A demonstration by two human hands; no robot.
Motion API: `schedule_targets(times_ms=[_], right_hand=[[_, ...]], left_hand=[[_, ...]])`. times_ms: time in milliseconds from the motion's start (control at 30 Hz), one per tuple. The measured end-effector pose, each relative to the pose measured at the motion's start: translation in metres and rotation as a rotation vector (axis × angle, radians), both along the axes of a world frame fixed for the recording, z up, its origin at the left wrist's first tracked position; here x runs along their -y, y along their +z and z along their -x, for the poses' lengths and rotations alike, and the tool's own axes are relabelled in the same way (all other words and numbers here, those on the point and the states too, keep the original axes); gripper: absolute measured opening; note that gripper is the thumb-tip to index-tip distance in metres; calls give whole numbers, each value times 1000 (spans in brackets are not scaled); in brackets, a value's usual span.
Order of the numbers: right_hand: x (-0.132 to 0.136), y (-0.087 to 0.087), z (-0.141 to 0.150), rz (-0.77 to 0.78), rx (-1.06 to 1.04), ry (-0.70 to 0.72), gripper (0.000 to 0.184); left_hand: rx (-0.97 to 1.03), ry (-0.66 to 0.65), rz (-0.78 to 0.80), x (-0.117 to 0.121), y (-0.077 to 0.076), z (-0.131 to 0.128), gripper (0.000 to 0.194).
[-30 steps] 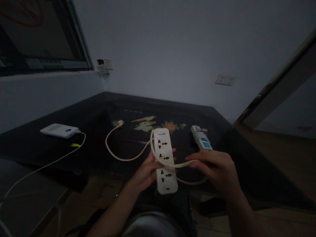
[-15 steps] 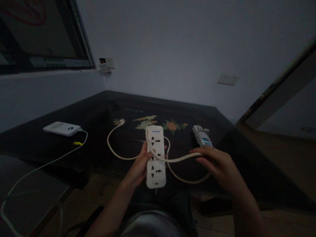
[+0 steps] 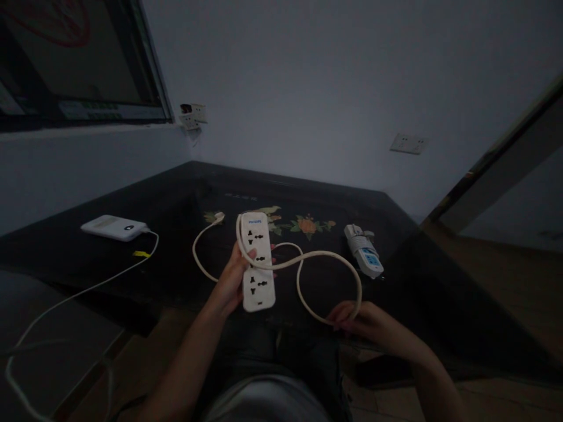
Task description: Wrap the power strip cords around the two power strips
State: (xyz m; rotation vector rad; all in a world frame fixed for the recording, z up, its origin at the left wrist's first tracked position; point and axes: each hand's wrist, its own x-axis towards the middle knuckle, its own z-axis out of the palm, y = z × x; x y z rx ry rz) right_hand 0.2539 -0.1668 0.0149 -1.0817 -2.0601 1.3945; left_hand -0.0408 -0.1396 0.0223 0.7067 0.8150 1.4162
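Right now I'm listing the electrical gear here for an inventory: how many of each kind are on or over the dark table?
Power strips: 2 (Philips power strip in the left hand, its cord in the right hand; second strip)
Power banks: 1 (power bank)
Charging cables: 1 (charging cable)
Total: 4

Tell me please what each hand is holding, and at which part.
The left hand holds the white power strip around its middle. The right hand holds the strip's cord at the near bottom of its loop.
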Motion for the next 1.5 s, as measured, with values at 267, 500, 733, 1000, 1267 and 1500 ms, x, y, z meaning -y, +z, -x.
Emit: schedule_targets(times_ms=[267, 500, 733, 1000, 1267, 1500], right_hand=[[-38, 71, -17, -239, -154, -390, 31], [-84, 175, -1, -981, -18, -686, 11], [-126, 259, 32, -1583, 426, -699, 20], [-126, 311, 54, -1768, 476, -607, 38], [-89, 296, 105, -1783, 428, -463, 34], [-72, 248, 105, -1737, 408, -417, 23]], left_hand=[[-150, -84, 37, -5, -1, 17, 62], [-253, -221, 48, -5, -11, 15, 66], [-299, -316, 25, -7, -19, 4, 64], [-198, -363, 86, -15, -17, -5, 58], [1, -421, 194, -24, -22, -31, 50], [224, -440, 192, -28, -34, -26, 53]])
